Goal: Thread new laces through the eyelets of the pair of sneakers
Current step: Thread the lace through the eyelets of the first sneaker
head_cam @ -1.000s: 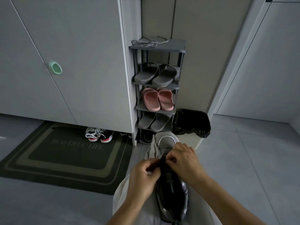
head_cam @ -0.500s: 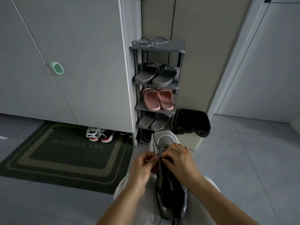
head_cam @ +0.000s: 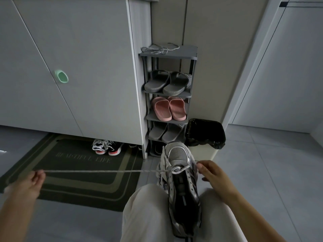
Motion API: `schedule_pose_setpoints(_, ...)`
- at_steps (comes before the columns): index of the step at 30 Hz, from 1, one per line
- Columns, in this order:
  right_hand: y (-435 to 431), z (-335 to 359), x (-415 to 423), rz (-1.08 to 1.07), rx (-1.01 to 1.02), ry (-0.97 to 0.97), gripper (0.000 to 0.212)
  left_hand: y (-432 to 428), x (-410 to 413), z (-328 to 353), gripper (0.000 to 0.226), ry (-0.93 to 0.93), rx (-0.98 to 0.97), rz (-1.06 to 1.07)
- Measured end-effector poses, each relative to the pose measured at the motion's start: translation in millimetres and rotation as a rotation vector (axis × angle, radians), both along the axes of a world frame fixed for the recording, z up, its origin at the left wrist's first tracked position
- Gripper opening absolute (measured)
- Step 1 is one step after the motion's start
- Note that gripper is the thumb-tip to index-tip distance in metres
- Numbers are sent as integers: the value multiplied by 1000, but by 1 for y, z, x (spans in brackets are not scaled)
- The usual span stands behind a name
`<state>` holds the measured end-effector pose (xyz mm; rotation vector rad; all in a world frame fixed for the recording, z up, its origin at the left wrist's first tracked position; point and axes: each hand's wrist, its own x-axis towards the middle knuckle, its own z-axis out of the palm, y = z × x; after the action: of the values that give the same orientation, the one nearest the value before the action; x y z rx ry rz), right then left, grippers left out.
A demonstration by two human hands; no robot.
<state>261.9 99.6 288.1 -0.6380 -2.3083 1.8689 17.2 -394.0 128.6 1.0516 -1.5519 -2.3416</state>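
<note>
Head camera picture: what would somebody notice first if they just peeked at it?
Probably the pale lace stretched tight across the middle, from the grey sneaker between the person's knees out to the left hand, which pinches it near the left edge. After that, the pink slippers on the shoe rack behind stand out against all the grey.
</note>
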Motion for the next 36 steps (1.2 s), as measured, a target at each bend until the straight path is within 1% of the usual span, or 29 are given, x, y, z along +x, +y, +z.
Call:
schedule_pose_setpoints(1, -2, 2, 1, 23, -25, 7, 13, 12, 13, 22, 16, -113, -213, -46)
schedule_pose_setpoints(3, -4, 3, 0, 62, -22, 45, 6, 67, 59, 99, 7, -74, -352, -218)
schedule_pose_setpoints(4, -5, 4, -1, 85, 13, 79, 8, 107, 81, 121, 9, -25, -472, -291)
schedule_pose_setpoints(5, -6, 5, -2, 119, 55, 109, 15, 137, 98, 137, 16, 52, -589, -417)
schedule_pose_setpoints(6, -7, 7, -4, 161, 79, 127, 21, 176, 120, 153, 17, 179, -634, -597)
schedule_pose_setpoints(7, -9, 10, -5, 201, 93, 128, 25, 206, 138, 164, 20, 267, -642, -785)
schedule_pose_setpoints(9, -12, 13, -8, 246, 111, 112, 23, 256, 166, 166, 27, 397, -649, -1145)
schedule_pose_setpoints(10, -13, 13, -10, 241, 123, 106, 20, 275, 175, 165, 28, 433, -627, -1252)
schedule_pose_setpoints(11, -12, 13, -11, 223, 129, 102, 16, 288, 180, 166, 26, 437, -615, -1291)
schedule_pose_setpoints(14, -12, 10, -12, 156, 50, 132, 6, 300, 179, 166, 19, 385, -545, -1239)
schedule_pose_setpoints(15, -13, 8, -12, 133, 9, 152, 5, 298, 177, 168, 18, 376, -557, -1236)
schedule_pose_setpoints(16, -14, 5, -13, 107, -31, 173, 6, 296, 175, 168, 18, 386, -593, -1247)
schedule_pose_setpoints(18, -18, 2, -14, 57, -122, 208, 11, 289, 173, 170, 17, 397, -605, -1223)
schedule_pose_setpoints(21, -23, 0, -14, 17, -227, 228, 16, 267, 164, 173, 11, 340, -555, -1097)
schedule_pose_setpoints(24, -25, -5, -13, -26, -288, 214, 14, 229, 149, 171, 7, 235, -486, -889)
schedule_pose_setpoints(26, -26, -7, -13, -51, -313, 201, 13, 209, 144, 171, 6, 191, -499, -811)
schedule_pose_setpoints(28, -28, -8, -13, -61, -328, 202, 13, 203, 144, 171, 5, 172, -654, -881)
schedule_pose_setpoints(30, -29, -8, -14, -84, -366, 208, 15, 210, 147, 171, 3, 157, -772, -1016)
schedule_pose_setpoints(32, -29, -7, -14, -94, -375, 213, 19, 223, 150, 171, 10, 147, -768, -1129)
schedule_pose_setpoints(33, -30, -6, -14, -89, -359, 215, 20, 232, 151, 171, 13, 163, -765, -1151)
schedule_pose_setpoints(35, -30, -6, -15, -80, -315, 209, 21, 256, 154, 175, 16, 226, -781, -1123)
schedule_pose_setpoints(36, -30, -5, -15, -70, -289, 205, 20, 271, 155, 177, 23, 253, -771, -1106)
